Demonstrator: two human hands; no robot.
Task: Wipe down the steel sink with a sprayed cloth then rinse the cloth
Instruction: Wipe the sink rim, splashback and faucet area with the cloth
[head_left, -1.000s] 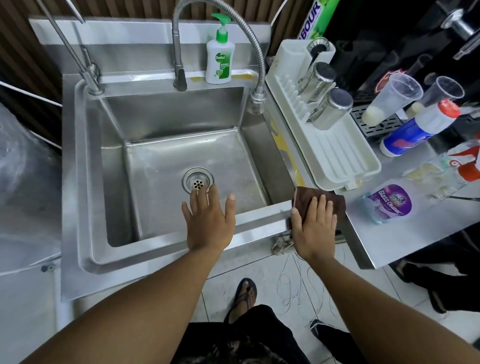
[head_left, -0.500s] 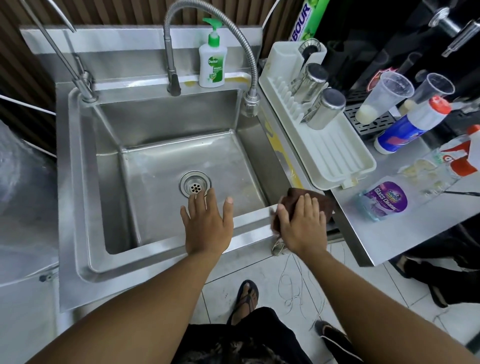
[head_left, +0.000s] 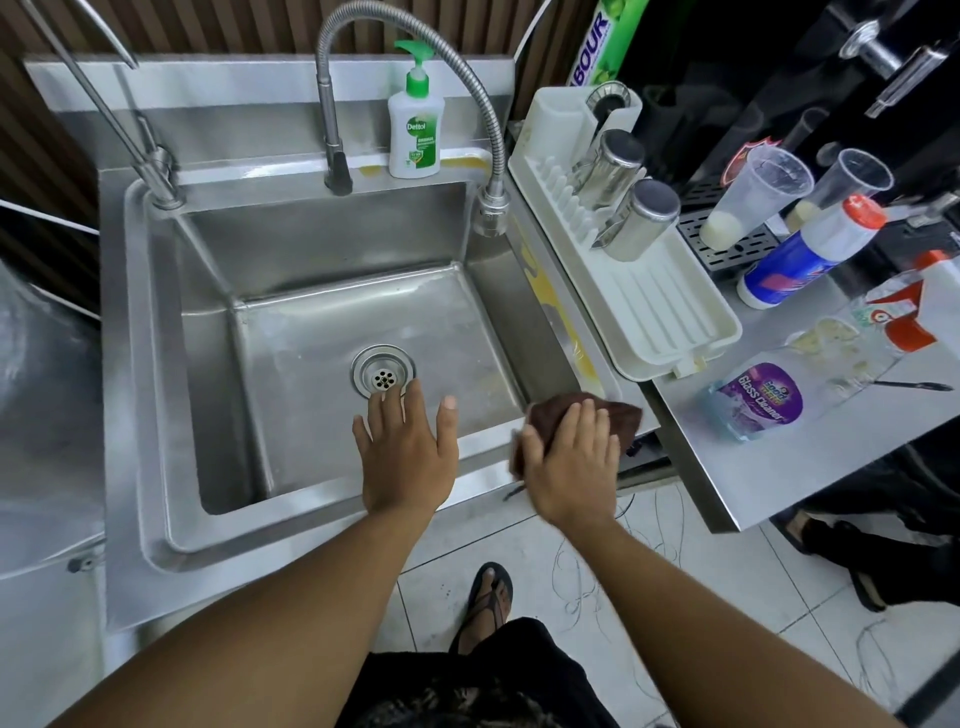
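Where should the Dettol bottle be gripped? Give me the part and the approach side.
Grip the Dettol bottle round its white body, below the pump, coming from the front over the sink. It stands upright, splashback behind, faucet pipe on its left, hose on its right.

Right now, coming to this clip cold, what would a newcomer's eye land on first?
The square stainless steel sink with its round drain fills the centre-left. At its front right corner the right hand presses a dark brown cloth onto the rim, while the left hand lies spread, empty, over the front rim. A white soap bottle with a green pump stands on the back ledge.
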